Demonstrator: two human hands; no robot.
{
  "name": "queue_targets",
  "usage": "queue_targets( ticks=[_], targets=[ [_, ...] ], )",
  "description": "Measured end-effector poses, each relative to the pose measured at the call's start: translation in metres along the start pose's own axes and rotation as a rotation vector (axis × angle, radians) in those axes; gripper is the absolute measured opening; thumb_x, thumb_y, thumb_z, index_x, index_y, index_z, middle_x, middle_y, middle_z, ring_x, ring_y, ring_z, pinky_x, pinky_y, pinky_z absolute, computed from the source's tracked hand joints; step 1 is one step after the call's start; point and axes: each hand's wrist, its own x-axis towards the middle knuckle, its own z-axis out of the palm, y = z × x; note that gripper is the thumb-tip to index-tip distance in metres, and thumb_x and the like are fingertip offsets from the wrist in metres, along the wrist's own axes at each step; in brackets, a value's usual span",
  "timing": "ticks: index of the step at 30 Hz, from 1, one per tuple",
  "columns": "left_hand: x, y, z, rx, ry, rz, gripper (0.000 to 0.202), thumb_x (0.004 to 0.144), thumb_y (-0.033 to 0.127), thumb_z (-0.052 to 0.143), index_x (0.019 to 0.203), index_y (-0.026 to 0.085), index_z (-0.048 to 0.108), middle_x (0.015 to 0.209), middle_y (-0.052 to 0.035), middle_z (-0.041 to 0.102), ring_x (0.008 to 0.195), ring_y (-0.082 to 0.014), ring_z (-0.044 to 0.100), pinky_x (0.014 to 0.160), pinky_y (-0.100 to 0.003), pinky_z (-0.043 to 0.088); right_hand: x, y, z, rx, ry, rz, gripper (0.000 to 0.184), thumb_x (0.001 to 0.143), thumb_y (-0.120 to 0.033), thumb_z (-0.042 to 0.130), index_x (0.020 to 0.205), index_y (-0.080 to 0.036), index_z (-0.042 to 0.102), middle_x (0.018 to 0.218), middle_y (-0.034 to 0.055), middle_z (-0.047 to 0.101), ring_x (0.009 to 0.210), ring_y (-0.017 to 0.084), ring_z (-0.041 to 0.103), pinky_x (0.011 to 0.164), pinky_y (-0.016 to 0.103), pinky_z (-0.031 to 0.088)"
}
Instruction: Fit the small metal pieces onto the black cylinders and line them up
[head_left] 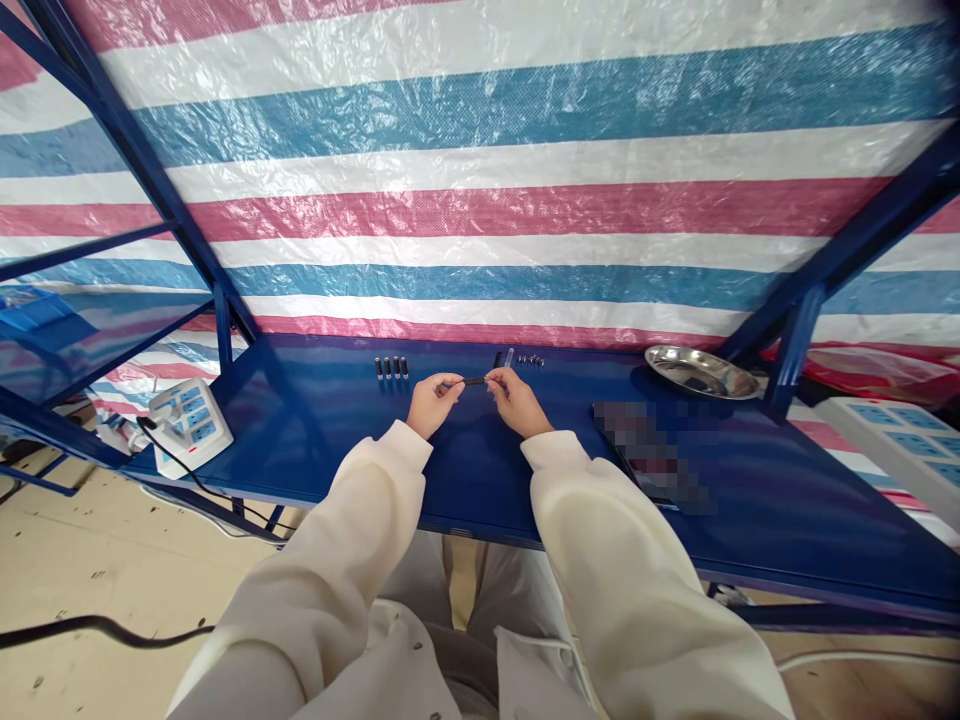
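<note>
Slim black rod [474, 380] spans the short gap between the two hands, level and just above the blue table [480, 470], towards its far side. The left hand [435, 402] has thumb and forefinger closed on the rod's left end, and the right hand [514, 400] pinches the opposite end in the same way; the remaining fingers look curled in, though how tightly cannot be told. Whether the rod is one piece or two joined ones is too small to make out

Behind the right hand, a short dark piece [498, 359] and a clear tube [510, 356] lie side by side near the back edge, with a cluster of small shiny metal parts [531, 360] just to their right. Off to the left of the hands, four black cylinders [391, 367] stand or lie in a neat row, each with a paler lower end. Farther right sits a shallow oval-looking metal dish [701, 372], close to the blue frame [796, 350]. Nearer the person, a dark flat object [649, 455] rests on the table, mostly blurred out. A white power strip [193, 425] occupies the left end, a black cable running from it, and a second socket block [900, 440] shows at the right. Striped plastic sheeting [510, 210] hangs behind everything
</note>
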Motion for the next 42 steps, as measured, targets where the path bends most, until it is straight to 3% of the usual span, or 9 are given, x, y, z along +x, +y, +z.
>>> queue_targets(
  ticks=[14, 18, 24, 28, 31, 36, 42],
  targets=[
    [-0.006, 0.003, 0.003, 0.292, 0.056, 0.27, 0.014, 0.08, 0.027, 0.057, 0.087, 0.019, 0.067, 0.085, -0.0044, 0.066, 0.058, -0.0101, 0.054, 0.064, -0.025, 0.046, 0.0, 0.002, 0.002, 0.006, 0.007, -0.005, 0.018, 0.086, -0.033, 0.04, 0.093, -0.021, 0.05, 0.077, 0.0047, 0.061, 0.068, 0.017, 0.057, 0.068, 0.032, 0.046],
    [-0.004, 0.011, 0.003, 0.404, 0.022, 0.351, 0.016, 0.084, 0.027, 0.053, 0.089, 0.019, 0.066, 0.086, -0.0047, 0.065, 0.06, -0.0111, 0.054, 0.07, -0.027, 0.044, 0.0, 0.002, 0.002, 0.005, 0.009, -0.005, 0.02, 0.086, -0.035, 0.039, 0.094, -0.021, 0.05, 0.079, 0.0048, 0.061, 0.067, 0.017, 0.057, 0.067, 0.032, 0.046],
    [0.017, 0.047, -0.012, 0.624, -0.217, 0.47, 0.016, 0.083, 0.024, 0.053, 0.083, 0.019, 0.068, 0.085, -0.0071, 0.067, 0.08, -0.0194, 0.058, 0.083, -0.035, 0.036, 0.0, 0.0, 0.002, 0.011, 0.008, -0.016, 0.019, 0.087, -0.037, 0.04, 0.093, -0.021, 0.049, 0.078, 0.0041, 0.061, 0.066, 0.017, 0.056, 0.066, 0.031, 0.046],
    [0.042, 0.078, -0.028, 0.808, -0.453, 0.574, 0.016, 0.079, 0.018, 0.054, 0.078, 0.02, 0.07, 0.082, -0.0072, 0.067, 0.087, -0.0224, 0.056, 0.086, -0.037, 0.031, -0.001, -0.004, 0.004, -0.033, -0.007, -0.044, 0.02, 0.085, -0.04, 0.044, 0.091, -0.022, 0.05, 0.08, 0.0038, 0.06, 0.067, 0.016, 0.055, 0.066, 0.032, 0.046],
    [0.064, 0.088, -0.04, 0.985, -0.551, 0.599, 0.015, 0.076, 0.015, 0.055, 0.075, 0.018, 0.07, 0.081, -0.0086, 0.066, 0.091, -0.0241, 0.053, 0.087, -0.038, 0.028, -0.001, -0.004, 0.004, -0.06, -0.008, -0.064, 0.021, 0.084, -0.04, 0.046, 0.093, -0.022, 0.052, 0.081, 0.004, 0.06, 0.066, 0.016, 0.054, 0.067, 0.032, 0.046],
    [0.095, 0.071, -0.061, 1.173, -0.562, 0.489, 0.009, 0.068, 0.016, 0.061, 0.063, 0.015, 0.068, 0.081, -0.0102, 0.063, 0.093, -0.0259, 0.05, 0.085, -0.039, 0.026, -0.001, -0.002, 0.004, -0.103, -0.02, -0.058, 0.019, 0.084, -0.035, 0.045, 0.094, -0.022, 0.054, 0.083, 0.0044, 0.061, 0.065, 0.016, 0.055, 0.069, 0.033, 0.047],
    [0.105, 0.047, -0.074, 1.246, -0.526, 0.435, 0.01, 0.068, 0.018, 0.061, 0.06, 0.014, 0.066, 0.082, -0.0114, 0.062, 0.09, -0.0264, 0.049, 0.085, -0.041, 0.028, -0.001, -0.001, 0.005, -0.136, -0.03, -0.057, 0.019, 0.083, -0.032, 0.045, 0.094, -0.022, 0.056, 0.082, 0.0048, 0.063, 0.065, 0.017, 0.056, 0.068, 0.033, 0.048]
  ],
)
